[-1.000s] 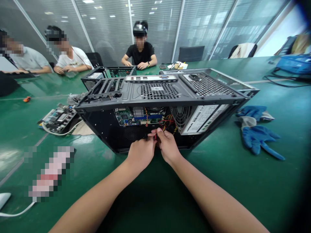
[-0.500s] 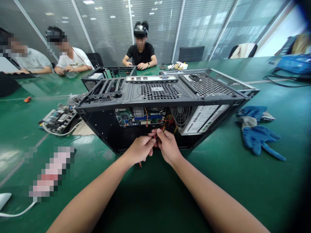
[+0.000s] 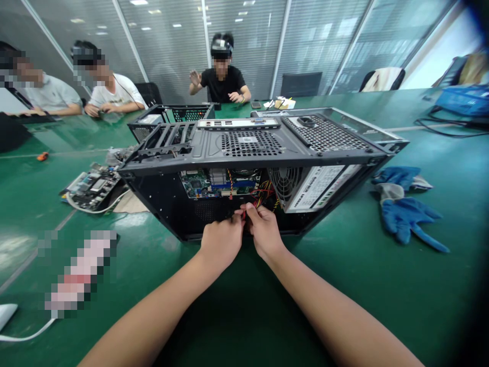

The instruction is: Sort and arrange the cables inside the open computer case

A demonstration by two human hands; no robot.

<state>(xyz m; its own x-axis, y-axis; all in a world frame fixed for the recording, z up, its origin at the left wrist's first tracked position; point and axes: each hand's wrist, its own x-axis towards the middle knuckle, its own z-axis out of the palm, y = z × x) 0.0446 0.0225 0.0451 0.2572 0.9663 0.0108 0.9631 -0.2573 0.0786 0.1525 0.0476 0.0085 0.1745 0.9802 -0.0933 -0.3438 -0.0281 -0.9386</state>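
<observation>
A black computer case (image 3: 164, 204) lies in front of me with its open side facing me. Inside it show a green motherboard (image 3: 194, 184), a power supply (image 3: 319, 191) with a fan, and a bundle of red, yellow and black cables (image 3: 265, 192). At the case's lower opening my right hand (image 3: 263, 229) pinches part of the cables, with its thumb on top. My left hand (image 3: 223, 240) is closed against it, back of the hand up, fingertips at a small red piece among the cables. Its exact hold is hidden.
Blue gloves (image 3: 408, 214) lie to the right. On the left are a loose circuit board (image 3: 93, 188), a power strip (image 3: 82, 270) and a white cable. Another case (image 3: 148, 125) stands behind. Three people sit across the green table (image 3: 439, 285).
My left hand has turned so its back faces up, its fingers moving in toward the right hand. The right hand is nearly still. The person opposite has raised a hand.
</observation>
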